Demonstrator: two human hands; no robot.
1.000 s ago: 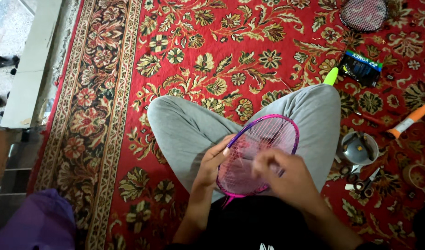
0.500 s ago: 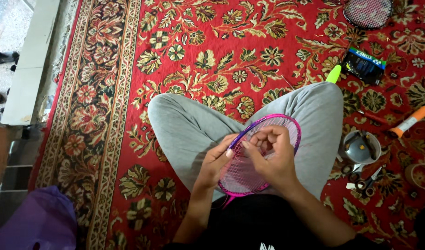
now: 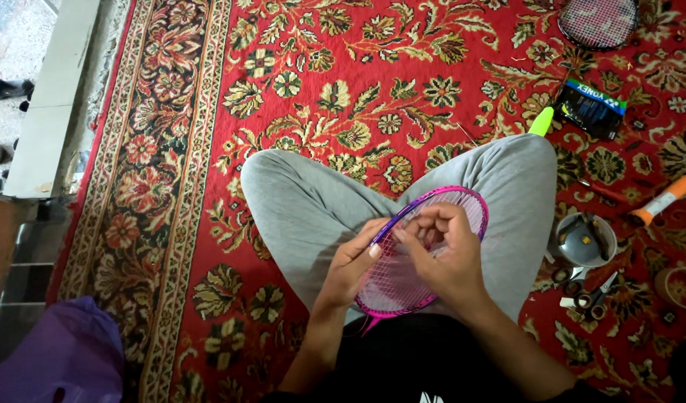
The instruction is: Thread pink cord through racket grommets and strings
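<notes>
A pink and purple badminton racket head point(image 3: 474, 205) with pale strings rests on my lap, over my crossed legs in grey trousers point(image 3: 306, 201). My left hand point(image 3: 354, 257) grips the frame's left side, thumb on the rim. Over the strings lies my right hand point(image 3: 444, 250), its fingers curled and pinching at the upper part of the string bed. Whether a loose string is between the fingers is hidden.
A red floral carpet point(image 3: 343, 82) covers the floor. To the right lie a small metal bowl point(image 3: 582, 240), scissors point(image 3: 593, 295), an orange-handled tool point(image 3: 668, 198), a dark packet point(image 3: 591, 108), a green handle tip point(image 3: 541, 122) and another racket head point(image 3: 598, 21). A purple bag point(image 3: 55, 358) sits bottom left.
My right hand has moved up across the strings from the racket's lower part to its upper part. The left hand has kept its hold on the frame.
</notes>
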